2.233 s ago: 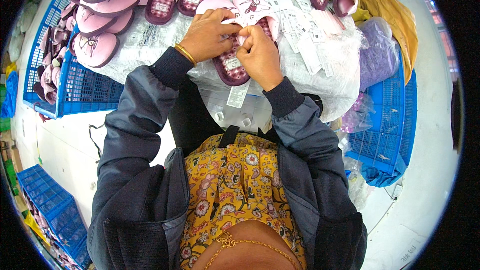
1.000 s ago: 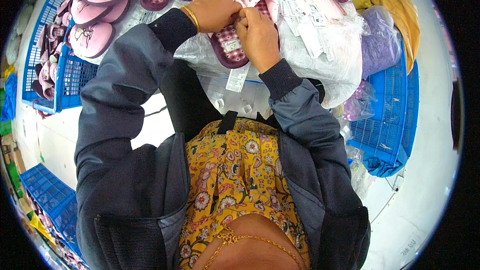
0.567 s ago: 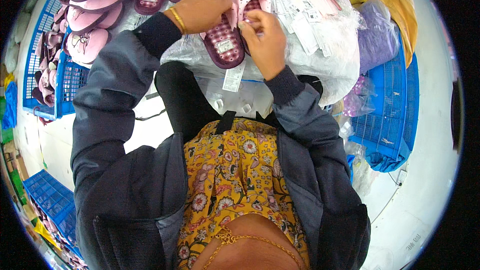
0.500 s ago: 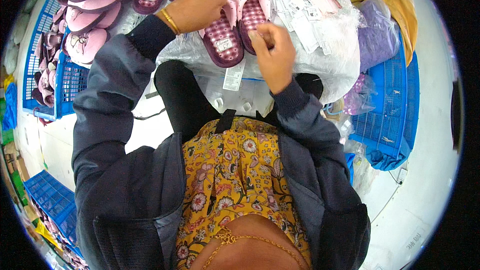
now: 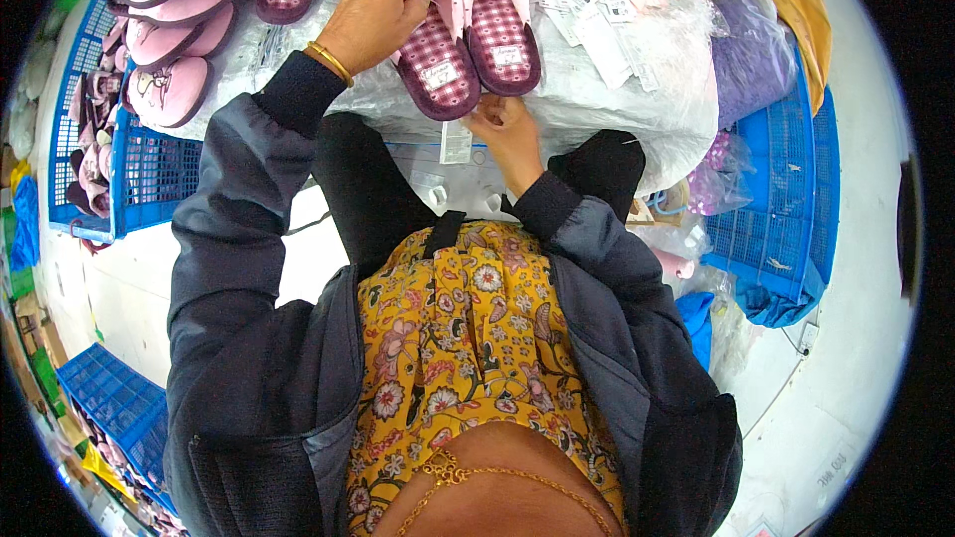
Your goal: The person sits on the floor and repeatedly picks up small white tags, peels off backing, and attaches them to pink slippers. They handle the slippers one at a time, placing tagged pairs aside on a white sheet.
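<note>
Slipper pair: pink-topped slippers with burgundy checked insoles [image 5: 438, 65], side by side on the plastic-wrapped bench [image 5: 647, 119], heels toward the wearer, pretty much between both hands
Left hand [image 5: 383, 10]: fingers curled in at the left slipper's upper, can't tell if it's actually gripping
Right hand [image 5: 505, 129]: below the heels, fingers bent beside a hanging white paper tag [image 5: 456, 144], can't tell if it's pinched
Left crate: blue plastic mesh [image 5: 159, 184], pink slippers inside
Clear bag [image 5: 751, 55]: purple stuff inside

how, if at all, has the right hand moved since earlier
Yes: the right hand went from over the pink slippers toward the near edge of the plastic-covered work surface.
</note>
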Demonstrator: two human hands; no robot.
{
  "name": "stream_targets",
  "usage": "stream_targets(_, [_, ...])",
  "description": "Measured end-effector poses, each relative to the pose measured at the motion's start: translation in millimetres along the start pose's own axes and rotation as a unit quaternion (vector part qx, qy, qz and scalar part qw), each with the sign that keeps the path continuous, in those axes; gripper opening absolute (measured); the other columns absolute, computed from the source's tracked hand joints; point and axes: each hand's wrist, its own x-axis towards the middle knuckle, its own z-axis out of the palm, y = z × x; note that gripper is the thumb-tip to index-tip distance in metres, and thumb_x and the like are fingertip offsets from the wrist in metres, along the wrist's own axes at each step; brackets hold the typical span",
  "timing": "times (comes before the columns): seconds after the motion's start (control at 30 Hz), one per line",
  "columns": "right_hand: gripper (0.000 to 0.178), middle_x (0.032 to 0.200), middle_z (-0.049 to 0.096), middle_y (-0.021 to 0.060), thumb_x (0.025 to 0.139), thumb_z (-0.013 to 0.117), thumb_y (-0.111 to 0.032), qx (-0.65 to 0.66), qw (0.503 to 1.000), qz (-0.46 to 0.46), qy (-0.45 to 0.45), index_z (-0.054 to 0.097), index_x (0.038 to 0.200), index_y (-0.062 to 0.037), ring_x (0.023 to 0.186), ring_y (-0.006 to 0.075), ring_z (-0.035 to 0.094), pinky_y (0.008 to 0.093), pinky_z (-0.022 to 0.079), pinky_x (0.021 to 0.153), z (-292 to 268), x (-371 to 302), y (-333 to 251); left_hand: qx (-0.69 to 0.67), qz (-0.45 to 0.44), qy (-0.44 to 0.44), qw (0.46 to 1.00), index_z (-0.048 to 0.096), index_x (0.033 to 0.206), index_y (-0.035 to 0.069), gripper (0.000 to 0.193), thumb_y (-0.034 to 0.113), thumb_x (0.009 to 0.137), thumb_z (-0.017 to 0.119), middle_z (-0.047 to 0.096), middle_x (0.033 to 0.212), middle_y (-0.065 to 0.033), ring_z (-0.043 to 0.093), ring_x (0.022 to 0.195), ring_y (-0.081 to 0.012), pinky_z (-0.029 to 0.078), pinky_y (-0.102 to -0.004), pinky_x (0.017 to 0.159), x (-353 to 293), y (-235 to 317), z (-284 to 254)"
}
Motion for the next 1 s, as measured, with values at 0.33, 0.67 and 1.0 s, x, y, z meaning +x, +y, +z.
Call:
stream_targets(0.33, [0.035,0.096,0.058,0.0023,0.082,0.078,-0.008,0.058,0.998,0.015,-0.004,0.054,0.106,-0.0005,0.087,0.0100,0.055,0.0262,0.048,0.079,12.0,-6.6,26.5,0.010,-0.022,0.032,0.999,0.056,0.097,0.004,0.015,0.017,0.093,0.060,0.059,0.093,-0.0144,0.062,0.084,-0.0368,0.051,-0.0414,0.071,-1.1,1.7,6.9])
stream_targets(0.67, [0.021,0.092,0.063,0.0037,0.086,0.071,-0.004,0.073,0.992,0.084,-0.058,0.060,0.103,0.0031,0.080,0.0079,0.057,0.0248,0.049,0.073,-12.2,-14.1,5.3,-0.002,-0.028,0.037,0.999,0.057,0.097,0.003,0.017,0.018,0.092,0.060,0.060,0.093,-0.0153,0.061,0.086,-0.0365,0.051,-0.0413,0.073,-2.8,0.3,7.3])
stream_targets(1.0, [0.014,0.075,0.059,0.0119,0.073,0.067,-0.004,-0.450,0.826,-0.337,0.041,0.061,0.085,-0.0070,0.069,0.0324,0.062,0.0417,0.048,0.060,-66.2,-4.7,-178.5,-0.032,-0.007,0.049,0.998,0.058,0.092,0.000,0.012,0.010,0.087,0.062,0.060,0.094,-0.0158,0.058,0.091,-0.0358,0.048,-0.0413,0.080,-0.8,16.3,0.5])
